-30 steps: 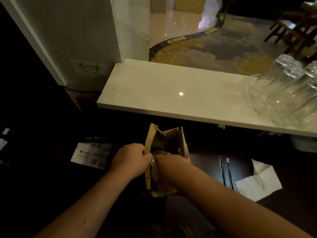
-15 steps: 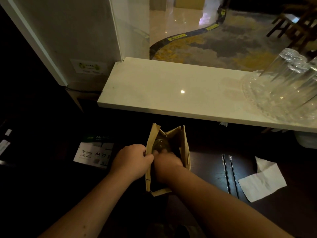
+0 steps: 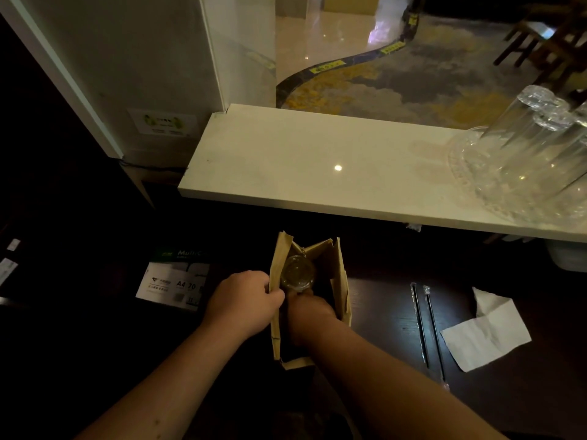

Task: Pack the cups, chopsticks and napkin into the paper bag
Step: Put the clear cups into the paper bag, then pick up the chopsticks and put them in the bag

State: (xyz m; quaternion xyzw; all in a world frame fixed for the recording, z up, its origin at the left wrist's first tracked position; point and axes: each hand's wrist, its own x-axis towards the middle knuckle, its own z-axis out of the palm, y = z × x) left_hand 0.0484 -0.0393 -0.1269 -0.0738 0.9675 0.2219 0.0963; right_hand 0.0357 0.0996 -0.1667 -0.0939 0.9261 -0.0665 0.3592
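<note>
Stock at hand, listed left to right.

1. Ream of A4 paper (image 3: 173,285): lies well left of your left knuckles; not part of the job.
2. Your left hand (image 3: 246,301): fingers curled and pressed together, pinching the left wall of the paper bag (image 3: 275,312) to hold its mouth open.
3. Paper bag: stands upright between your two hands, open at the top.
4. Glass cup (image 3: 297,273): inside the bag, just beyond the fingertips of your right hand, seen from above as a round rim.
5. Your right hand (image 3: 309,312): sunk into the bag mouth, wrist at the near edge. Its fingers are hidden by the bag and the hand's own back; whether they grip the cup or lie loose cannot be told.
6. Chopsticks (image 3: 427,328): one pair in a clear sleeve, flat on the dark table (image 3: 381,312), well right of your right hand.
7. Napkin (image 3: 486,335): white, partly unfolded, just right of the chopsticks.
8. Upturned glasses (image 3: 524,154): standing on a glass tray on the white counter (image 3: 317,160), far right, beyond your reach as you stand.

Progress, as a judgement: one cup appears packed. Whether a second cup lies beneath it cannot be seen. Chopsticks and napkin are not yet packed.
</note>
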